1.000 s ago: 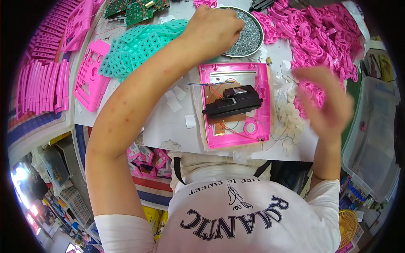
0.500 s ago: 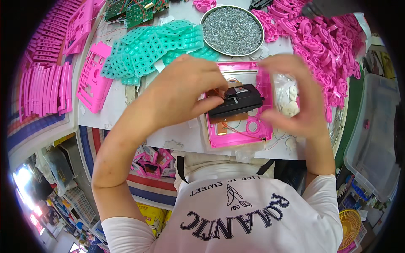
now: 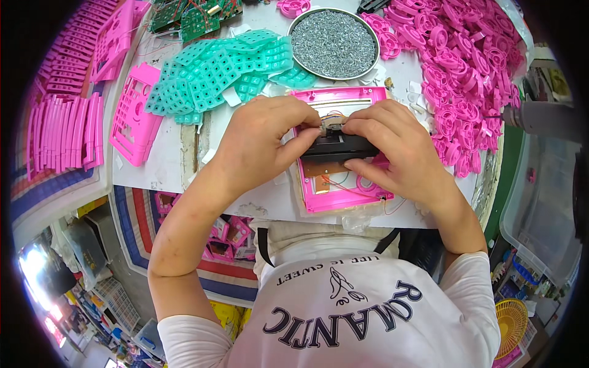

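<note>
Head view shows my left hand (image 3: 261,138) and right hand (image 3: 392,147), fingers closed on the black module (image 3: 337,147) over the pink case (image 3: 343,184) on the counter (image 3: 165,165); I'd seat it squarely, keeping wires clear.

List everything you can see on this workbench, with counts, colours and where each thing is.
pink housing: one, pink, table centre, under both hands
black module: one, black, on the housing, held by both hands
screw dish: one, grey screws, top centre
keypad mats: many, teal, upper left of centre
ring parts: many, pink, heaped at right
flat panels: many, pink, far left
circuit boards: a few, green, top left
clear bin: one, clear, far right
left hand: on the module's left end
right hand: on the module's right end
</note>
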The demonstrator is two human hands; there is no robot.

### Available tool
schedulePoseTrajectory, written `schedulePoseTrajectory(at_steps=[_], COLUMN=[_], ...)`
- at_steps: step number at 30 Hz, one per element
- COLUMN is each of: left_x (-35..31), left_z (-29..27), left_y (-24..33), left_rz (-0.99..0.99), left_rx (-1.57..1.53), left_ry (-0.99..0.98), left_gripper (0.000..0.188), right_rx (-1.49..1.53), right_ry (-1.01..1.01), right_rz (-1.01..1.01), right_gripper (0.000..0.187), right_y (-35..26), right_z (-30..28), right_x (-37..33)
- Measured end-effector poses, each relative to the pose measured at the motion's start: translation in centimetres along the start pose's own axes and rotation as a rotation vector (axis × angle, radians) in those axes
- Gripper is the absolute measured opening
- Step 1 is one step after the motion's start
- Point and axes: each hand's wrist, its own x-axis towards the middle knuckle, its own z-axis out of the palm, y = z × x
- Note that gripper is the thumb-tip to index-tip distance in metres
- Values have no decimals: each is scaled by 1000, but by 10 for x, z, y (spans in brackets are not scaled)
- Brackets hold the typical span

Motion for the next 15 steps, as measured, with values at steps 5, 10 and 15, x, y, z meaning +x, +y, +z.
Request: schedulePoseTrajectory(at_steps=[5,10,15], left_x=[3,9,11], left_z=[-2,-9,-11], left_y=[-5,2,-2], left_rz=[-37,-127,-58], left_rx=[-127,-143,-140], left_ry=[-65,-98,-135], left_gripper=[10,11,12], right_rx=[5,11,1], right_ry=[-6,-7,-11], right_rz=[6,18,8], right_gripper=[51,51,51], right_y=[2,1,1], right_z=[1,0,0], right_x=[0,0,2])
